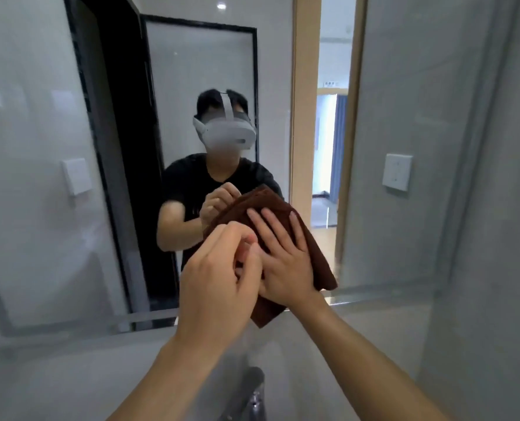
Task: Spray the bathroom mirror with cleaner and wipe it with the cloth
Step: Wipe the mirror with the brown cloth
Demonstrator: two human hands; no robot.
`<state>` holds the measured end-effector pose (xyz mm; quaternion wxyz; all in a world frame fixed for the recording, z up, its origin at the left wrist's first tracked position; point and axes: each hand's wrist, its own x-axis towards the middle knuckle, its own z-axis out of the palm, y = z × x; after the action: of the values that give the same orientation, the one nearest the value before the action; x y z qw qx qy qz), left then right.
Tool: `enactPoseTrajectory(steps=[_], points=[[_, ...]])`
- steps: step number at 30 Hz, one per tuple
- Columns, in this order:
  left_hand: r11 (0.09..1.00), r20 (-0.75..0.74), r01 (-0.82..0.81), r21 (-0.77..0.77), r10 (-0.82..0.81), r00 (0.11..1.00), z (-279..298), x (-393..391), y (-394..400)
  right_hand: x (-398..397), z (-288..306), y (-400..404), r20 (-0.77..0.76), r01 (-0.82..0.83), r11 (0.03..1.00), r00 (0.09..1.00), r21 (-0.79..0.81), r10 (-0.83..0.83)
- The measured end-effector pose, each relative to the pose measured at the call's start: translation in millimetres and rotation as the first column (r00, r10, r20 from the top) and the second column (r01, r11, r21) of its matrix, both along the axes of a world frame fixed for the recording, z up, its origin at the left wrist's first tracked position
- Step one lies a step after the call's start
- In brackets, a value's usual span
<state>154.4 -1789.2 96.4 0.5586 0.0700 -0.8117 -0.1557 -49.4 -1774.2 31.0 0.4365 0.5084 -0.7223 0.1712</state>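
A: Where's the cloth?

B: Flat against the mirror, low down by its bottom edge. Its long axis runs diagonally, upper left to lower right, with a corner hanging below the edge.

A: And the hands?

B: Together. The right hand presses it with straight fingers; the left hand, fingers curled, pinches the cloth's left edge.

A: Anything else?

B: A faucet, blurred, directly below the mirror.

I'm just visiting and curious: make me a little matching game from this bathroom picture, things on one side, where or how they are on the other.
Things:
1. cloth
2. right hand
3. left hand
4. wall switch

States:
A. white, on the wall right of the mirror
B. brown, against the mirror
C. fingers curled, beside the cloth
D. flat, pressing the cloth

Pairs: 1-B, 2-D, 3-C, 4-A
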Motion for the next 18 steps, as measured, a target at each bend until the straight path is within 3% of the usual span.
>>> enactPoseTrajectory(steps=[3,6,11,18], points=[[0.997,0.001,0.078,-0.016,-0.078,0.997,-7.1,-35.5,32.4,-40.8,-1.1,68.6,-0.028,0.019,0.968,0.999,-0.25,-0.027],[0.991,0.033,0.133,0.005,-0.133,0.991,-19.9,-72.8,63.6,-100.5,-26.7,123.9,0.113,0.173,0.938,0.983,-0.301,-0.145],[0.988,0.121,0.155,0.008,-0.154,0.981,-39.9,-122.4,97.2,-157.2,-64.0,175.2,0.202,0.162,0.825,0.978,-0.542,-0.059],[0.991,0.176,0.129,0.025,-0.132,0.976,-58.6,-138.0,95.6,-186.7,-88.7,187.5,0.187,0.15,0.795,0.981,-0.587,-0.047]])
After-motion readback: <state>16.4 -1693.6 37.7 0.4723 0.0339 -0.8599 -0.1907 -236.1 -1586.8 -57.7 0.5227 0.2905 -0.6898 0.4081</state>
